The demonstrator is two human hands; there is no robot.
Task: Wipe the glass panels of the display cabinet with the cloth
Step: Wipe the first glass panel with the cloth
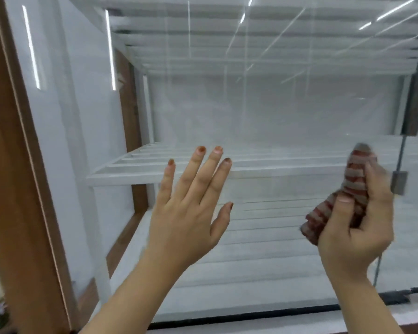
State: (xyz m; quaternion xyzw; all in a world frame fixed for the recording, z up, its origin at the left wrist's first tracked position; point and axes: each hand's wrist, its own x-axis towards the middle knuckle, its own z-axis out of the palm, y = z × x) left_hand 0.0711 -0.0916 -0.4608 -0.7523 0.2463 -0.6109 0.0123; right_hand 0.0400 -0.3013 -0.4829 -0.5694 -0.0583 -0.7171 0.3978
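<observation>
Head view: I'm looking through the glass panel (263, 104) of the display cabinet (22, 165), whose brown wooden frame runs down the left edge of the frame. In the lower centre my left hand (191, 213) is raised with its fingers spread apart and empty, palm toward the glass; I can't tell whether it actually touches the pane. At the right of the frame my right hand (357, 227) is clenched around the cloth (336, 206), a bunched red-and-grey striped rag that sticks up above my knuckles, close to the glass. The two hands are well apart. Behind the pane I see white slatted shelves (155, 165) in the middle and top of the frame. A small grey metal fitting (399, 182) sits on the vertical glass edge just right of the cloth.
</observation>
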